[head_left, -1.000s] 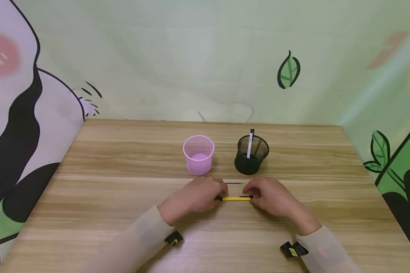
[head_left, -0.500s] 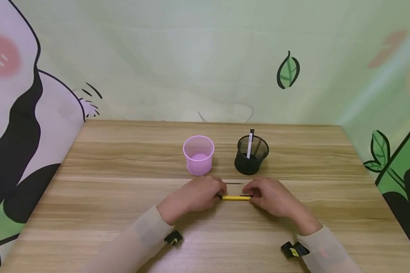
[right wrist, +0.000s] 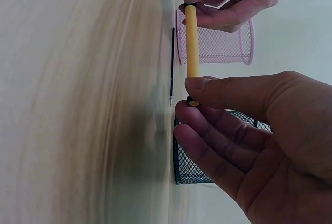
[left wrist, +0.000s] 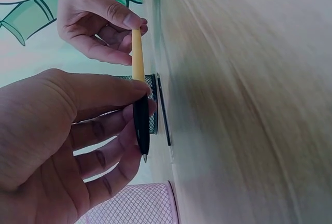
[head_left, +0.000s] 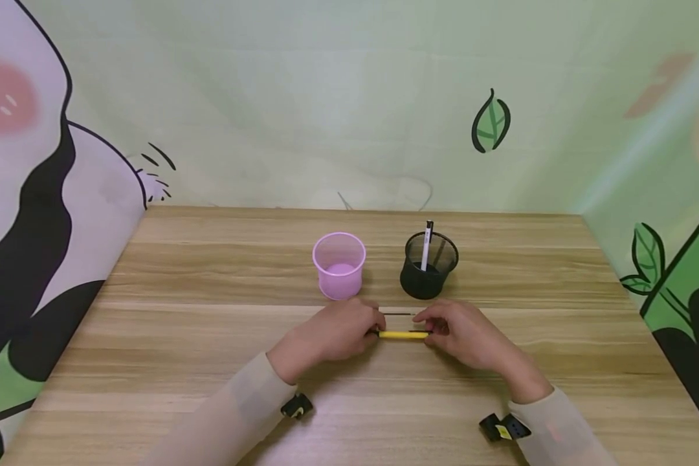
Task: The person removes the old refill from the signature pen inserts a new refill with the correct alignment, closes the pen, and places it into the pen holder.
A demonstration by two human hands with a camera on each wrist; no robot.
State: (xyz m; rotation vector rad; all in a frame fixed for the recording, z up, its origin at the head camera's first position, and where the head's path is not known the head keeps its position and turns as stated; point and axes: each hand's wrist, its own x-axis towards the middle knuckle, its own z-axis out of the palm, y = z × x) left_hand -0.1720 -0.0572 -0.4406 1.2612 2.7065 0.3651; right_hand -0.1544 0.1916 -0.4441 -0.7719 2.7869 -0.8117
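At the left, your left hand (head_left: 338, 331) pinched the yellow-and-black pen (head_left: 403, 335) with thumb and fingertips near where black met yellow, the other fingers loosely bent; the metal tip (left wrist: 145, 157) pointed out past that grip; beyond the hand, the pink cup (head_left: 339, 288) stood upright; the pen itself spanned the gap between your hands, roughly level, and seemed to be held clear of the table (head_left: 151, 336); behind it, apart from it, lay a thin dark rod (head_left: 397, 314), probably an ink refill; farther right, the black cup (head_left: 422, 286) held a white pen (head_left: 426, 249); your right hand (head_left: 466, 333) had the far yellow end tightly between thumb and fingers.

You appeared to be working the pen's two halves against each other; whether joining or parting them, I couldn't tell; the next move seemed to call for a steady counter-turn, kept in line; compared with a second earlier, the pen sat slightly nearer the rod in the head view, both pinches held, and the cups had stayed put.
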